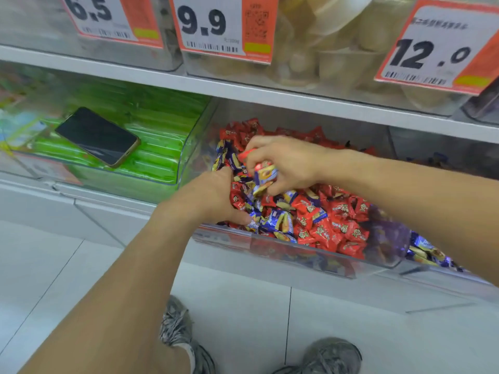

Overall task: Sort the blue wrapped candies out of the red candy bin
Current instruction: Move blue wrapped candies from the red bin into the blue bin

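**Both hands in the candy bin**

My right hand [280,163] pinches a blue wrapped candy [264,176] just above the clear bin [297,255] of red candies [337,228]. My left hand [213,198] curls around a bunch of blue candies [229,160] at the bin's left side.

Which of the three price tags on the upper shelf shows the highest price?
The rightmost price tag, reading 12.0; the other two read 6.5 and 9.9.

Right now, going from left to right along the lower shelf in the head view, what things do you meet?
Phone lying on the green packets → left hand → right hand holding a blue wrapped candy → red candies → blue candies in the next bin.
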`<action>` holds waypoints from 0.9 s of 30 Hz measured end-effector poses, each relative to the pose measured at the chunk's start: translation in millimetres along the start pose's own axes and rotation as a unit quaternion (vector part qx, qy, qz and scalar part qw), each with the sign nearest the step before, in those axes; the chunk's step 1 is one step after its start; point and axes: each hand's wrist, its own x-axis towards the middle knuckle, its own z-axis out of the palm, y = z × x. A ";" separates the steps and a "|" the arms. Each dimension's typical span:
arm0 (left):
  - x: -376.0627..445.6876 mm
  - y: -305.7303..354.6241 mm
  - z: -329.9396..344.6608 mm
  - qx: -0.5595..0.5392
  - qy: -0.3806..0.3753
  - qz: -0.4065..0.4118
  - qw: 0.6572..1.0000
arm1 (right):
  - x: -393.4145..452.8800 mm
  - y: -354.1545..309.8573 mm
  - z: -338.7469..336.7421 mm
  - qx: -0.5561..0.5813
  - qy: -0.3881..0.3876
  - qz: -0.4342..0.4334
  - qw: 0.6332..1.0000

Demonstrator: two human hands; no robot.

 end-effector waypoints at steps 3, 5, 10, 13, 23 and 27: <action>1.5 7.4 1.5 0.004 -0.021 0.027 0.999 | -35.9 18.3 -8.6 0.048 0.043 0.071 0.995; 3.8 13.2 5.2 -0.005 -0.033 0.042 0.999 | -53.7 26.7 -4.0 0.049 0.052 0.099 0.992; 11.0 23.9 18.4 -0.003 -0.038 0.084 0.996 | -92.8 33.2 28.5 0.045 0.039 0.153 0.986; 12.1 23.6 21.1 0.037 -0.006 0.096 0.995 | -106.8 21.1 37.3 0.032 0.017 0.180 0.983; 27.0 22.1 12.0 0.065 0.099 0.056 0.991 | -124.0 -9.3 34.6 -0.016 0.221 0.207 0.953; 27.0 21.9 4.7 -0.007 0.070 0.060 0.996 | -117.1 -8.9 42.2 -0.037 0.170 0.234 0.957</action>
